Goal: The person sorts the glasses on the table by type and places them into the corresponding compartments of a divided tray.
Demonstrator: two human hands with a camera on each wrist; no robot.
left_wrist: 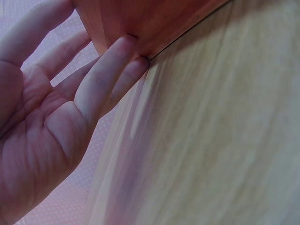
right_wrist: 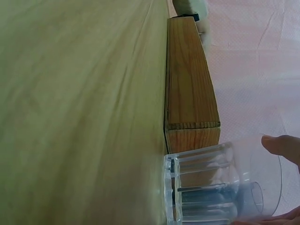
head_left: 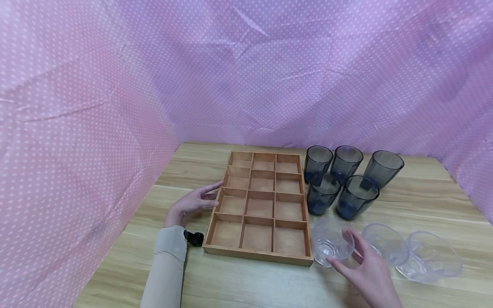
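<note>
A wooden divided tray (head_left: pixel 258 256) with several square compartments lies on the table. My left hand (head_left: pixel 196 201) is at the tray's left side, its fingertips touching the outer wall (left_wrist: pixel 112 23) and the fingers fairly straight. In the head view, my right hand (head_left: pixel 366 269) holds a clear glass (head_left: pixel 327 244) between thumb and fingers, just beside the tray's near right corner. The right wrist view shows this glass (right_wrist: pixel 206 187) upright with its ribbed base at the tabletop, close to the tray's corner (right_wrist: pixel 194 136). The thumb (right_wrist: pixel 283 146) lies near its rim.
Two more clear glasses (head_left: pixel 385 244), (head_left: pixel 435 256) stand to the right of my right hand. Several dark grey-blue glasses (head_left: pixel 323 192) stand grouped along the tray's right side. Pink dotted cloth (head_left: pixel 250 85) hangs behind and beside the wooden table (head_left: pixel 231 282).
</note>
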